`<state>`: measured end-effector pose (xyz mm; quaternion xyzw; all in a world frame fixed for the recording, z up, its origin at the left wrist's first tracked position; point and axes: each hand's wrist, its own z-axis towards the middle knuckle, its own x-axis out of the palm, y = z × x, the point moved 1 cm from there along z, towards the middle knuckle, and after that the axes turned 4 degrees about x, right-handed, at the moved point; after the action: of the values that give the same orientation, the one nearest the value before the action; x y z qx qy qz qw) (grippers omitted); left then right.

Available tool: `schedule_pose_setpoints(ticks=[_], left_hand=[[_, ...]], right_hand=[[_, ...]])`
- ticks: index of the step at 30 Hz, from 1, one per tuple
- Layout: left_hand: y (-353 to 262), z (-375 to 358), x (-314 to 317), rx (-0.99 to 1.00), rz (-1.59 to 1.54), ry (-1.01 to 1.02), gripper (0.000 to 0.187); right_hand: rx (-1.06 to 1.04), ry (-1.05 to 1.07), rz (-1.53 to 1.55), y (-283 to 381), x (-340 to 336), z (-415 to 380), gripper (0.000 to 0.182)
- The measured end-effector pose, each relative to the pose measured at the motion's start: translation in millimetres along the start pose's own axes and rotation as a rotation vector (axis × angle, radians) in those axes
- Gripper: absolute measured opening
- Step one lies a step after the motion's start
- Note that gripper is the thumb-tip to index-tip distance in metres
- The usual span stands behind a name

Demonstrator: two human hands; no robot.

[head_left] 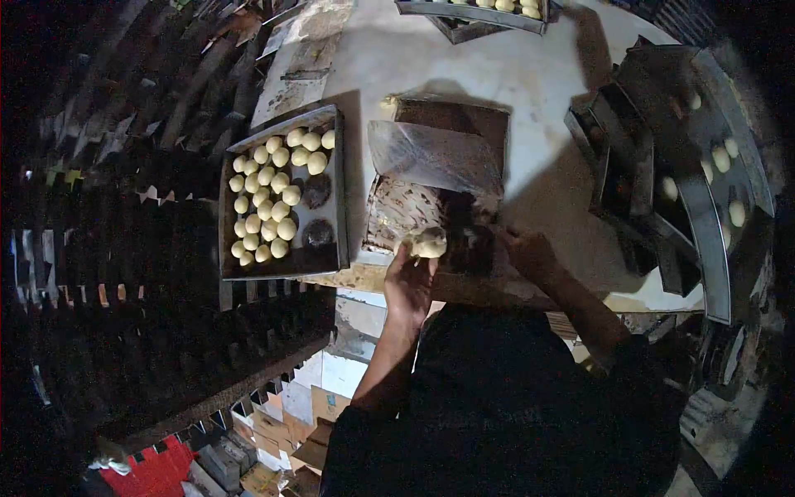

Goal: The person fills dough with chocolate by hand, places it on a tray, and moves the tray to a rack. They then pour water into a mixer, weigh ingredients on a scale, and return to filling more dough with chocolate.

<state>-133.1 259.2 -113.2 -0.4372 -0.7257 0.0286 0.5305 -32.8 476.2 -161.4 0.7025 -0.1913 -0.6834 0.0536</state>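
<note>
My left hand (pixel 406 282) is closed around a pale piece of dough (pixel 429 243) at the table's near edge, with a darker patch on the dough's upper side. In the shadow to its right, my right hand (pixel 527 251) has its fingers curled. What it grips, if anything, is too dark to make out. Both hands are at the near end of a shallow box (pixel 503 149) smeared inside with a dark brown filling (pixel 468 207). Clear plastic sheeting (pixel 435 156) lies across the middle of this box.
Left of the box, a metal tray (pixel 341 224) holds many round dough balls (pixel 269 199). At the right, metal trays (pixel 642 178) lie stacked askew, beside a long tray (pixel 714 248) with several dough pieces. Another tray (pixel 464 12) of dough balls stands at the table's far side.
</note>
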Motion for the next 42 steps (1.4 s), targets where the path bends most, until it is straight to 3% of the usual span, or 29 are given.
schedule_pose_setpoints(ticks=[3,6,8,9,11,12,14,15,17,21,22,24,26,28,30,31,32,34,35,36,38,39,42], left_hand=[[-13.3,-16.9,1.5,0.038,-0.036,0.086,0.047],[-18.2,-34.0,0.8,0.029,-0.105,0.186,0.049],[-17.2,-46.7,-3.8,0.038,-0.164,0.206,0.045],[-18.1,-57.4,0.9,0.051,-0.207,0.187,0.042],[-25.3,-75.6,-7.2,0.047,-0.244,0.242,0.041],[-26.0,-83.3,-12.7,0.193,0.011,0.223,0.044],[-22.2,-101.6,-15.0,0.469,0.52,0.159,0.051],[-22.4,-117.1,-14.3,0.751,0.966,0.152,0.058],[-27.0,-143.2,-24.7,0.958,1.178,0.2,0.068],[-55.8,-218.6,-17.9,1.095,1.398,0.19,0.074],[-63.5,-235.2,-18.2,1.036,1.154,0.298,0.076],[-57.8,-260.4,-20.9,0.835,0.39,0.284,0.078],[-62.7,-272.6,-46.7,0.882,0.461,0.315,0.084],[-67.0,-281.0,-61.8,0.964,0.561,0.407,0.058],[-56.8,-287.2,-63.1,1.099,0.598,0.387,0.048],[-53.2,-288.4,-61.6,1.168,0.616,0.376,0.044],[-55.4,-291.0,-56.6,1.294,0.788,0.385,0.036],[-48.0,-288.1,-52.0,1.459,0.997,0.374,0.04],[-43.0,-285.9,-47.8,1.536,1.103,0.368,0.042],[-39.2,-287.9,-40.8,1.525,1.265,0.286,0.045],[-31.1,-291.7,-20.8,1.458,1.456,0.195,0.053],[-25.8,-289.4,-11.1,1.412,1.484,0.183,0.058],[-0.7,-264.6,22.0,1.198,1.17,0.34,0.073]], right_hand=[[-0.026,-0.085,0.06,5.6,0.9,-0.3,0.024],[-0.355,-0.422,0.495,74.2,-45.5,9.6,0.02],[-0.131,-0.209,1.163,109.8,-47.6,2.4,0.014],[-0.167,-0.247,1.24,118.8,-45.9,1.6,0.015],[-0.001,-0.095,1.625,132.0,-43.3,-2.9,0.014],[0.124,-0.038,1.786,140.1,-38.7,-7.3,0.013],[-0.057,-0.237,1.515,170.1,-39.2,-24.3,0.02],[-0.173,-0.314,1.263,190.7,-54.9,-37.8,0.024],[-0.381,-0.495,0.882,231.8,-88.5,-64.3,0.034],[-0.427,-0.65,0.685,275.0,-105.5,-110.9,0.022],[-0.497,-0.661,0.672,280.5,-111.1,-123.8,0.021],[-0.642,-0.682,0.642,290.3,-124.1,-146.7,0.018],[-0.738,-0.535,0.705,296.8,-130.0,-165.2,0.021],[-0.603,-0.403,0.809,293.9,-130.7,-179.8,0.027],[-0.253,-0.045,1.029,291.8,-137.8,-187.8,0.035],[-0.271,0.129,1.027,285.1,-136.3,-186.7,0.035],[-0.251,0.104,1.106,284.0,-133.1,-191.3,0.033],[-0.212,0.043,1.261,278.8,-130.3,-200.1,0.028],[-0.39,-0.145,0.954,273.4,-136.8,-200.7,0.028],[-0.559,-0.225,0.873,268.9,-139.2,-200.1,0.034],[-0.498,-0.287,0.748,266.6,-153.1,-211.0,0.036],[-0.482,-0.427,0.617,254.0,-146.8,-211.5,0.04],[-0.514,-0.559,0.63,209.7,-150.6,-206.7,0.028]])
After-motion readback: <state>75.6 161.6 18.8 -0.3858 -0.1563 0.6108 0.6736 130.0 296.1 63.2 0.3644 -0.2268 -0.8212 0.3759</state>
